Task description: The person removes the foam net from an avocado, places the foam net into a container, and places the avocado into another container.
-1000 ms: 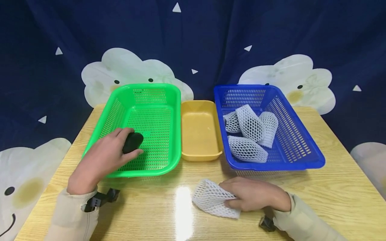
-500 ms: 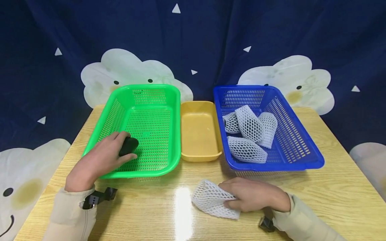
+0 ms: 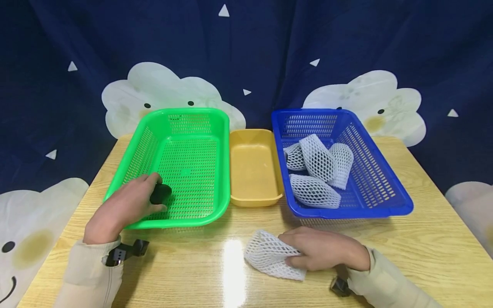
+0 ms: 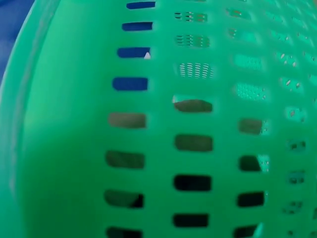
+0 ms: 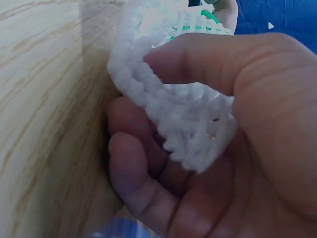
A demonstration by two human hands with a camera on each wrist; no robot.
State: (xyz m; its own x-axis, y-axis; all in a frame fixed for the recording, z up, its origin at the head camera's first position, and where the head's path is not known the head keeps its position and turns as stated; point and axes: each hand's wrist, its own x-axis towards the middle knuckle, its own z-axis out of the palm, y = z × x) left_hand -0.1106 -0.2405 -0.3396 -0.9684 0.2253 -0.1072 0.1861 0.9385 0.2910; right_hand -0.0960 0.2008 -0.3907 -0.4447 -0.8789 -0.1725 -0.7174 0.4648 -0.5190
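Head view: your left hand (image 3: pixel 129 203) grasps a dark rounded object (image 3: pixel 161 194) inside the green basket (image 3: pixel 227 171), towards its near left. Your right hand (image 3: pixel 321 249) pinches a white foam net (image 3: pixel 265 254) at the table (image 3: pixel 185 273), thumb over curled fingers. Yellow tray (image 3: pixel 254 171) between the green basket and blue basket (image 3: pixel 369 177); white-netted pieces (image 3: pixel 317 158) lie in the blue one.

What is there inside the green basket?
Inside the green basket is a black object, gripped by the left hand. The hand covers part of it; anything beneath them cannot be seen.
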